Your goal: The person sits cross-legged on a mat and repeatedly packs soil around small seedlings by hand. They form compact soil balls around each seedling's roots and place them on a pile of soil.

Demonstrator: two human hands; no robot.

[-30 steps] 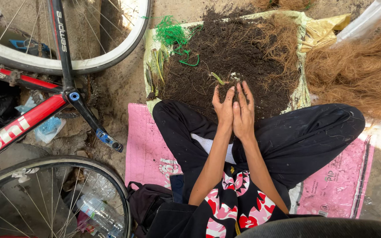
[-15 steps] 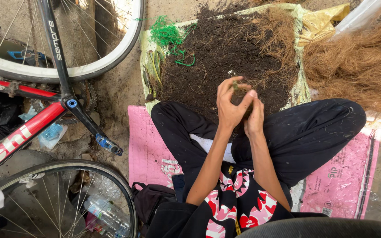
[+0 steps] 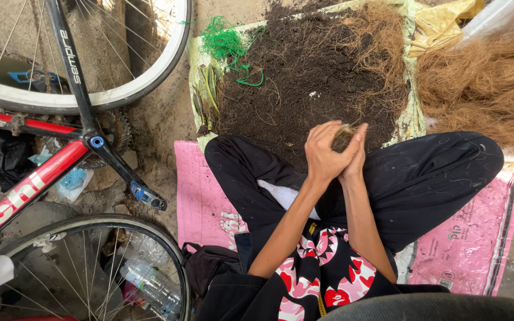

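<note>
Closest in, both hands press together above the crossed legs: the left hand [image 3: 323, 156] wraps over the right hand [image 3: 355, 159], their grip closed around a small fibrous clump [image 3: 343, 137] that peeks out between the fingertips. Beyond it lies the dark soil heap [image 3: 304, 71] on a yellow sheet [image 3: 441, 21], with green string [image 3: 227, 44] at its far left corner.

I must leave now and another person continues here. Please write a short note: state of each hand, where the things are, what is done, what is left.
Left hand and right hand: pressed together around a small fibrous clump, above the lap.
Soil pile lies on a yellow sheet in front of the knees; loose brown fibre is to the right, green string at the pile's left edge.
Done: one clump in hand.
Left: clump not yet set down.
</note>
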